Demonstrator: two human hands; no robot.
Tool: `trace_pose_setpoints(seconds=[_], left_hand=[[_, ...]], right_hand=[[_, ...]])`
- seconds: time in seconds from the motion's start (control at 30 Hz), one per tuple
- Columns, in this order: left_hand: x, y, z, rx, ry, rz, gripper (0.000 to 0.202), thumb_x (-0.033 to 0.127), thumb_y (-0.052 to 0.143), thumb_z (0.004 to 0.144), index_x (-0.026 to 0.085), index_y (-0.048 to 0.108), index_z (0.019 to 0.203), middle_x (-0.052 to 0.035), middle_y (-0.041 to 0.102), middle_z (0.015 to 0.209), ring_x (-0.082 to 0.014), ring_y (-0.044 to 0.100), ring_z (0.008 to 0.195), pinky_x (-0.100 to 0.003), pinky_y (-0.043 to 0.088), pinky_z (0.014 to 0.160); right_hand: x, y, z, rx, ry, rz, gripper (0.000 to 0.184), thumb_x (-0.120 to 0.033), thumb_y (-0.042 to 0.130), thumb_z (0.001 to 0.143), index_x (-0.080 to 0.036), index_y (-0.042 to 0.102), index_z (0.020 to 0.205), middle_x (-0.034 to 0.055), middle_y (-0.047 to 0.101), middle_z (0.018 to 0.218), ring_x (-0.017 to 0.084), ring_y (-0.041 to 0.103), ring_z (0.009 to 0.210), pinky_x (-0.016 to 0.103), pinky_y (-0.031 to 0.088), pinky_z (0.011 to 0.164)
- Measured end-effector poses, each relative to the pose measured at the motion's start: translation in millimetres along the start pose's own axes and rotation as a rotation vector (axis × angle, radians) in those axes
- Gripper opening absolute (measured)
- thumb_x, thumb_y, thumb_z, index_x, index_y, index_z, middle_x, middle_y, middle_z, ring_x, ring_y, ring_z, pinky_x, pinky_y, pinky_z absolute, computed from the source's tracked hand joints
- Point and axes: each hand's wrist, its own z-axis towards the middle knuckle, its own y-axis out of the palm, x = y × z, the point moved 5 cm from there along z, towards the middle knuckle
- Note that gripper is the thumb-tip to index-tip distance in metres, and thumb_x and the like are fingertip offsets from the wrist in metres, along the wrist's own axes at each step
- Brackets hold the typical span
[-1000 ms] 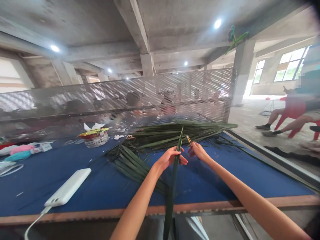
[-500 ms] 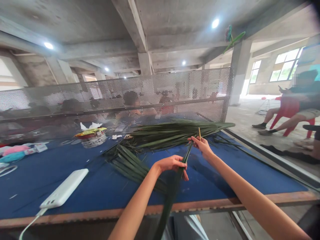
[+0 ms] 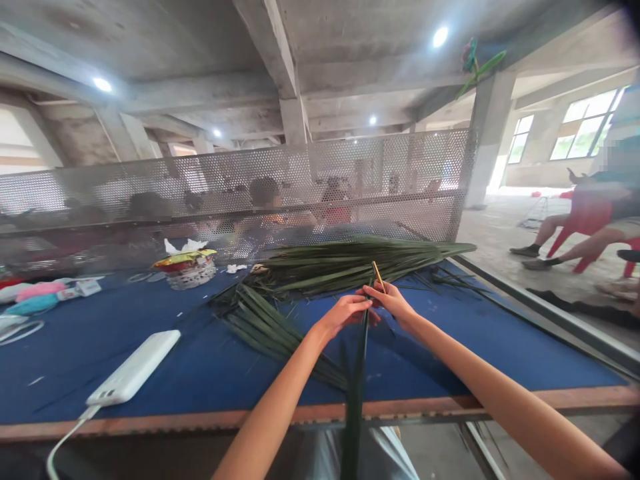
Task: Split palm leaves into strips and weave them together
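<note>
A long green palm leaf strip (image 3: 356, 393) runs from my two hands down over the table's front edge toward my lap. My left hand (image 3: 345, 313) pinches it near its upper end, with thumb and fingers closed. Right beside it, my right hand (image 3: 395, 303) has its fingertips at the strip's top end. That hand also grips a thin gold-coloured tool (image 3: 379, 276) that sticks up between its fingers; its exact kind is too small to tell. Behind both hands lies a large pile of palm leaves (image 3: 330, 267), and a smaller bunch (image 3: 263, 323) spreads to the left.
The blue tabletop (image 3: 200, 380) carries a white power bank (image 3: 135, 367) with a cable, a tissue basket (image 3: 190, 270) and pink and blue bundles (image 3: 37, 297). A perforated metal screen (image 3: 240, 193) stands behind. A seated person (image 3: 600, 207) is at the right.
My right hand has moved left and a little down, bringing the tool with it. My left hand has risen slightly along the strip, so the hands now meet. The strip hangs straighter.
</note>
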Motion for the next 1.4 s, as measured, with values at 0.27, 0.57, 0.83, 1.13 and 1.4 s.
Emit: trace_pose_setpoints(seconds=[0.27,0.57,0.83,1.13,1.4], left_hand=[[-11.6,-13.1,9.2,0.147,0.041,0.028,0.043,0.053,0.07,0.07,0.01,0.069,0.075,-0.0067,0.068,0.065,-0.0149,0.061,0.06,-0.026,0.044,0.065],[-4.3,-28.4,7.5,0.296,0.095,0.027,0.036,0.038,0.069,0.073,0.011,0.07,0.097,-0.0023,0.064,0.056,-0.0137,0.058,0.054,-0.025,0.042,0.06],[-2.9,-28.1,7.7,0.337,0.103,0.009,0.051,0.044,0.064,0.078,0.012,0.059,0.116,-0.0026,0.065,0.057,-0.016,0.059,0.051,-0.027,0.044,0.057],[-5.0,-34.8,10.9,0.388,0.147,0.069,0.031,0.041,0.065,0.074,0.012,0.068,0.084,-0.0086,0.07,0.078,-0.0151,0.06,0.065,-0.025,0.043,0.058],[-1.9,-16.0,9.2,0.242,0.09,0.061,0.03,0.041,0.068,0.071,0.014,0.067,0.085,-0.0077,0.072,0.075,-0.0174,0.062,0.062,-0.029,0.045,0.064]], right_hand=[[1.5,-1.0,3.3,0.035,-0.014,0.036,0.054,-0.063,0.075,0.058,-0.022,0.04,0.062,0.0009,0.058,0.062,0.018,0.059,0.067,0.029,0.046,0.062],[-8.3,-59.2,13.0,0.34,0.001,-0.103,0.047,-0.065,0.061,0.069,-0.019,0.064,0.076,-0.0049,0.042,0.048,0.011,0.039,0.046,0.024,0.027,0.044],[-22.5,-62.0,8.1,0.423,-0.084,0.042,0.05,-0.06,0.075,0.057,-0.021,0.044,0.059,-0.0082,0.032,0.048,0.006,0.027,0.043,0.023,0.021,0.042],[-10.5,-49.8,8.2,0.326,0.019,-0.094,0.056,-0.071,0.065,0.06,-0.016,0.061,0.067,-0.0075,0.032,0.046,0.006,0.024,0.042,0.024,0.016,0.041],[-7.2,-16.8,2.1,0.008,-0.01,-0.263,0.054,-0.065,0.07,0.059,-0.013,0.069,0.074,-0.0022,0.051,0.053,0.007,0.031,0.048,0.023,0.02,0.045]])
